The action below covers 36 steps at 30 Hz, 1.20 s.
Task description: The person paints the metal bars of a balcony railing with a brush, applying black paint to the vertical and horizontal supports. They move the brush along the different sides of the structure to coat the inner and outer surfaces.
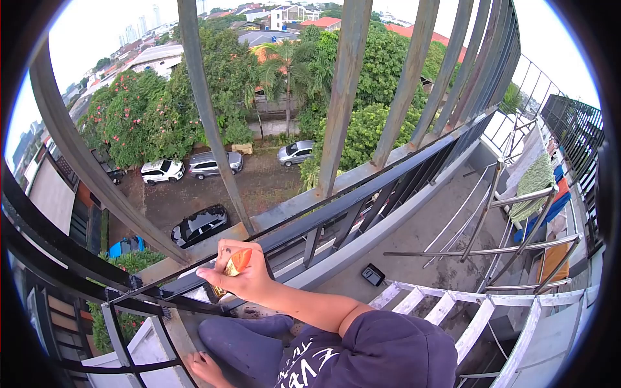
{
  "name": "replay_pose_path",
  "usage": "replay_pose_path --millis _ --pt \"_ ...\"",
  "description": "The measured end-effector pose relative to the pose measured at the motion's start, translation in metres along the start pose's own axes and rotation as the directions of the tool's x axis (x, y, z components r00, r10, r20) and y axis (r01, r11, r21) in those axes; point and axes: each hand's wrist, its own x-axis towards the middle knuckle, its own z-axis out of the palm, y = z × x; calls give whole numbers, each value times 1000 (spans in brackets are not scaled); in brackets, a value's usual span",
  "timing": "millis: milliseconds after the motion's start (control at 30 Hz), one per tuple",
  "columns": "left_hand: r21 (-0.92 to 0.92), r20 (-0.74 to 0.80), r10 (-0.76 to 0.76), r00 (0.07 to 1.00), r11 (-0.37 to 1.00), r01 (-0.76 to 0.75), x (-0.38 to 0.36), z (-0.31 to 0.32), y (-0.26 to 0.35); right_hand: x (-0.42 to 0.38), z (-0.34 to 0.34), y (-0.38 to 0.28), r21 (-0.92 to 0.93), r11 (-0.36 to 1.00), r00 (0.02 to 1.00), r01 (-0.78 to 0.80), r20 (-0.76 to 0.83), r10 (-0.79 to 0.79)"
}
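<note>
My right hand (249,275) is raised at the metal railing (284,220), its fingers wrapped round a small item with an orange part (240,260) and a yellowish, patterned part below it. The lower end of that item is partly hidden by the hand. Low in the view, my left hand (206,367) rests near the ledge beside my bent leg, with its fingers apart and nothing seen in them. Tall rusty bars (346,97) rise from the rail just beyond my right hand.
A white-painted ladder (443,307) lies to the right of my body. Behind it are a small black device (372,275) on the concrete floor and a metal drying rack (479,249) with cloths. Black grille bars (116,330) stand at left. Parked cars show far below.
</note>
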Motion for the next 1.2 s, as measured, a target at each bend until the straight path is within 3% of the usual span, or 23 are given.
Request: replay_pose_path --millis 200,600,700,800,900,1033,1100,1200 --pt "-36 -72 43 996 998 -46 0 2 4 -2 2 3 -21 999 999 35 5 -35" --pt "-49 -16 23 1000 999 -23 0 0 2 0 -9 -3 -5 1000 1000 -5 -18 5" --pt "-67 -65 54 996 996 -58 0 2 -1 2 -12 -8 -33 999 999 1 -50 -3" --pt "-269 -89 -51 995 963 25 9 -1 2 5 -20 -12 -51 997 992 50 -109 -55" --pt "-344 -152 20 988 936 -72 19 -7 41 12 -30 -18 -56 991 971 119 -201 -128" --pt "-517 -149 217 965 815 -263 34 -43 144 15 -42 -39 96 995 940 39 -341 -3" --pt "-543 -181 399 899 722 -430 40 -54 185 20 -46 -46 44 992 922 119 -376 -94" --pt "-635 -185 503 844 595 -493 43 -77 236 21 -54 -54 -19 986 903 166 -399 -160"
